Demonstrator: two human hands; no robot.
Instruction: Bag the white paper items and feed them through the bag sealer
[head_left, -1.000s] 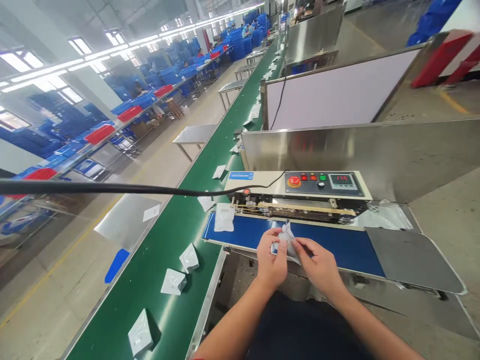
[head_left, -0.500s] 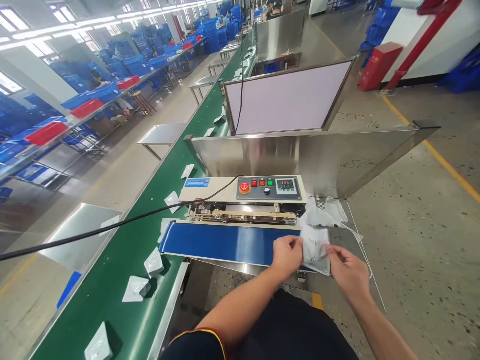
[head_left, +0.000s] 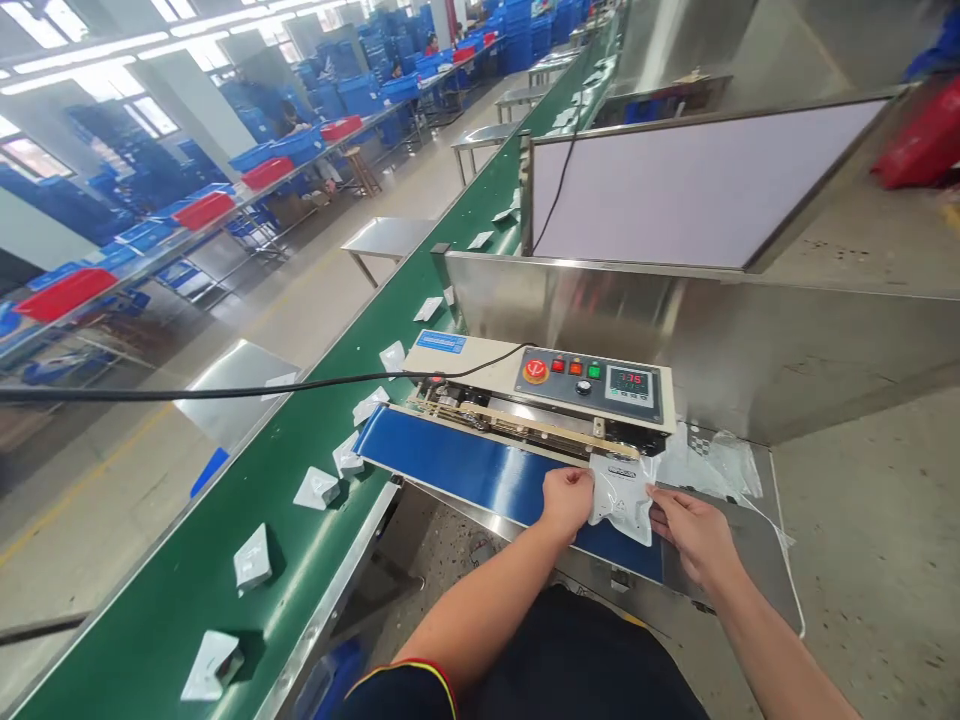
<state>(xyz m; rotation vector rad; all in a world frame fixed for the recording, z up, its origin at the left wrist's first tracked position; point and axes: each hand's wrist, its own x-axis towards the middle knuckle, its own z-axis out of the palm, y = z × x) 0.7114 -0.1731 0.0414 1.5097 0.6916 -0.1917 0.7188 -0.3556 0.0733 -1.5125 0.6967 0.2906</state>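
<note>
A white plastic pouch point(head_left: 622, 500) with dark print lies over the right end of a blue belt point(head_left: 465, 470). My left hand point(head_left: 568, 503) pinches its left edge, and my right hand point(head_left: 690, 530) has the right edge between thumb and fingers. The pouch's upper edge meets the sealing slot of a cream band sealer point(head_left: 480, 365). On the sealer's panel are a red knob, lit buttons and a red digital display point(head_left: 630, 383). What the pouch contains is hidden.
A green conveyor point(head_left: 292, 560) runs along the left, carrying several white pouches point(head_left: 253, 558). More clear and white bags point(head_left: 724, 465) lie right of the sealer. A steel partition point(head_left: 600, 310) stands behind it. A black cable point(head_left: 337, 380) crosses in front of the conveyor.
The pouch has been brought up and left to the sealer's slot, with both hands still on its edges. The view has turned left, and pouches on the conveyor have shifted.
</note>
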